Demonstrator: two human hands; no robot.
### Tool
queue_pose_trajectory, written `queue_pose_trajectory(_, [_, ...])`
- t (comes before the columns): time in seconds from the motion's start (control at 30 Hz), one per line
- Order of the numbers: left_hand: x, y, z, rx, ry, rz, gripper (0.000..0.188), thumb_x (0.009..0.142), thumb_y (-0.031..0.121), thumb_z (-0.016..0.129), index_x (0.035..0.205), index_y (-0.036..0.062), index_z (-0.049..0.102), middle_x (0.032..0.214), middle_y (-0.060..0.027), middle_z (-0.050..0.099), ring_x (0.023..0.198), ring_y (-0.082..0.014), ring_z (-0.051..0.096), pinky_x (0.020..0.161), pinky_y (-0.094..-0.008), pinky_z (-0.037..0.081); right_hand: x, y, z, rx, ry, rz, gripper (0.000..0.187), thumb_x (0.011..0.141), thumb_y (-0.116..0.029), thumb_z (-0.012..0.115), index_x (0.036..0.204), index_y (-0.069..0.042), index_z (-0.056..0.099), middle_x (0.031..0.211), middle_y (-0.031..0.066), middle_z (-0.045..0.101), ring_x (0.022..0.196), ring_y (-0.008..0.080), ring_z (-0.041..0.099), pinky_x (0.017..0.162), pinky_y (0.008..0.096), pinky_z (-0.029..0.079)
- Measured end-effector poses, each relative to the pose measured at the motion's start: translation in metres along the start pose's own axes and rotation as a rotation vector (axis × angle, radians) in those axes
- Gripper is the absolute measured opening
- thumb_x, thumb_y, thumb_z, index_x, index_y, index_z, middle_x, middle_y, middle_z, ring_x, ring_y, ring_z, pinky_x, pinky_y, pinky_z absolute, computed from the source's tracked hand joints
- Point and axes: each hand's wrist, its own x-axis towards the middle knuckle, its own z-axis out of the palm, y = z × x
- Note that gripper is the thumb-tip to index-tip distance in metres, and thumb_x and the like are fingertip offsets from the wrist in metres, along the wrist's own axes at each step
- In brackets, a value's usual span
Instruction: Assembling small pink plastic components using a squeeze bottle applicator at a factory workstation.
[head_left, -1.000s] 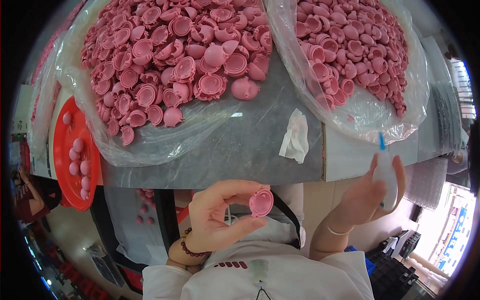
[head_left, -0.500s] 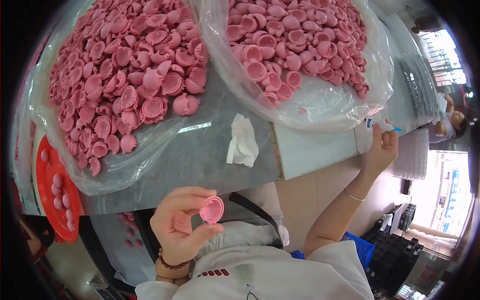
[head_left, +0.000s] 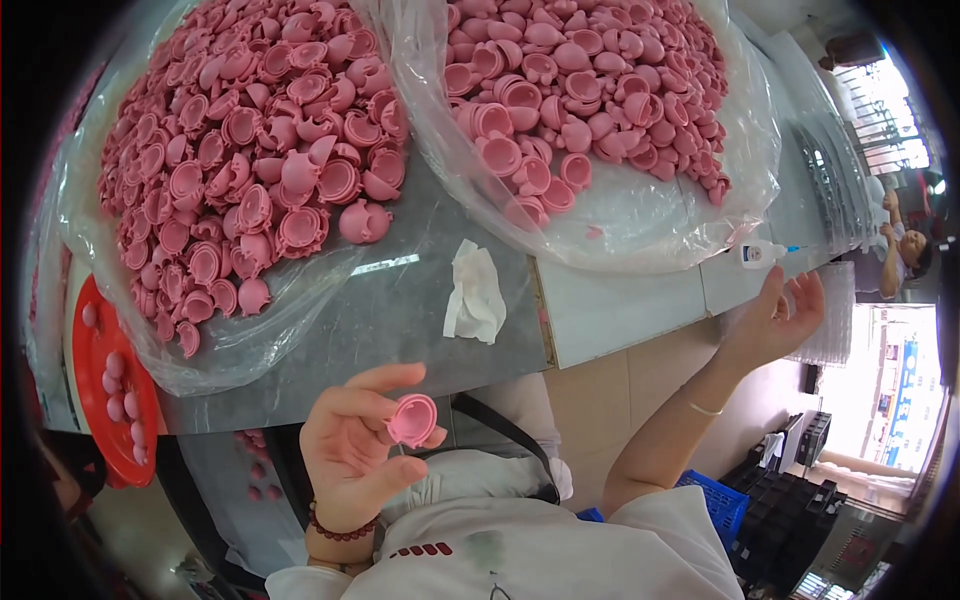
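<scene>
Near the table's front edge, my left hand (head_left: 350, 445) holds a pink half-shell (head_left: 412, 420), a small hollow plastic cup with its open side turned up toward me. The shell sits by the fingertips, with the index finger stretched out above it. Off to the right, my right hand (head_left: 780, 320) is empty, its fingers apart and loosely curled. Just beyond its fingertips, a small white glue bottle (head_left: 755, 254) with a blue tip lies on its side on the table.
Clear plastic bags hold a left heap (head_left: 240, 180) and a right heap (head_left: 600, 80) of pink half-shells. A white tissue (head_left: 475, 295) lies between them. At the left edge, a red tray (head_left: 90, 400) carries pink balls. Another person (head_left: 905, 245) is at the far right.
My right hand has let go of the glue bottle, which now rests on the table, and has drawn slightly back from it. My left hand still has the half-shell, shifted slightly left.
</scene>
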Motion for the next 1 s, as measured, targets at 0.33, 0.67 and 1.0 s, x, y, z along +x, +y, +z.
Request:
queue_pose_trajectory(0.33, [-0.008,-0.001,0.001,0.062,0.048,-0.065,0.04,0.069,0.01,0.073,0.097,0.0001,0.045,0.105,-0.0263,0.054,0.071,-0.0203,0.063,0.064,-0.0273,0.052,-0.039,-0.095,0.06,0.372,-1.063,-0.482,0.02,0.067,0.006,0.057,0.087,0.0,0.06,0.089,0.0094,0.058,0.08,0.0245,0.056,0.073,0.0303,0.043])
queue_pose_trajectory(0.67, [-0.011,0.002,-0.008,0.033,0.104,-0.089,0.04,0.066,0.006,0.073,0.094,-0.0009,0.045,0.102,-0.028,0.054,0.071,-0.0217,0.063,0.063,-0.0289,0.053,-0.04,-0.114,0.004,0.43,-1.372,0.096,0.019,0.071,0.005,0.057,0.089,0.001,0.055,0.079,0.0062,0.054,0.067,0.0117,0.051,0.058,0.0228,0.041])
queue_pose_trajectory(1.0, [-0.007,-0.002,-0.014,-0.05,-0.102,-0.046,0.032,0.072,-0.008,0.062,0.101,-0.0075,0.048,0.112,-0.029,0.049,0.095,-0.0233,0.058,0.079,-0.0341,0.052,-0.056,-0.11,-0.017,0.264,-1.448,-0.482,0.023,0.067,0.007,0.055,0.089,-0.001,0.057,0.092,0.0093,0.05,0.068,0.0175,0.048,0.06,0.0269,0.039])
